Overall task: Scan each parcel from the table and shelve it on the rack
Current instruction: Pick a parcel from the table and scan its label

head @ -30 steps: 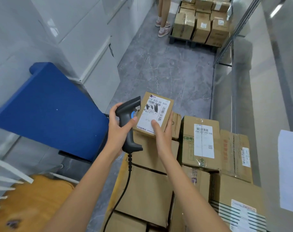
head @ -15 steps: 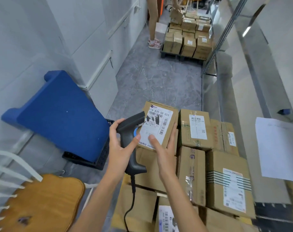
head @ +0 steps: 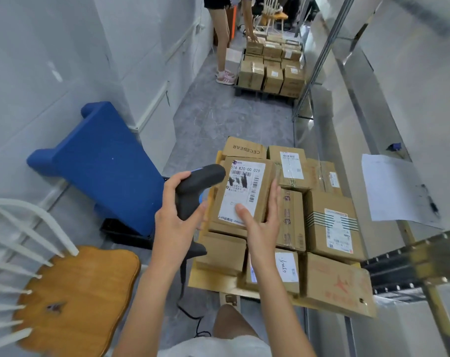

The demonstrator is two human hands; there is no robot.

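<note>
Our view has tipped down; we still hold the parcel (head: 244, 191) above the desk (head: 211, 282) stack in our right hand (head: 259, 222), left hand (head: 175, 222) gripping the scanner (head: 195, 191) at its nine o'clock, so scanning seems underway.

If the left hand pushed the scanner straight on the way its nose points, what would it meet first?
Most likely the held parcel: the scanner in the left hand noses at its labelled face, seemingly very close, though depth is unclear.

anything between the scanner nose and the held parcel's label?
Nothing. In the head view the scanner nose sits right at the left edge of the held parcel, label unobstructed there.
</note>
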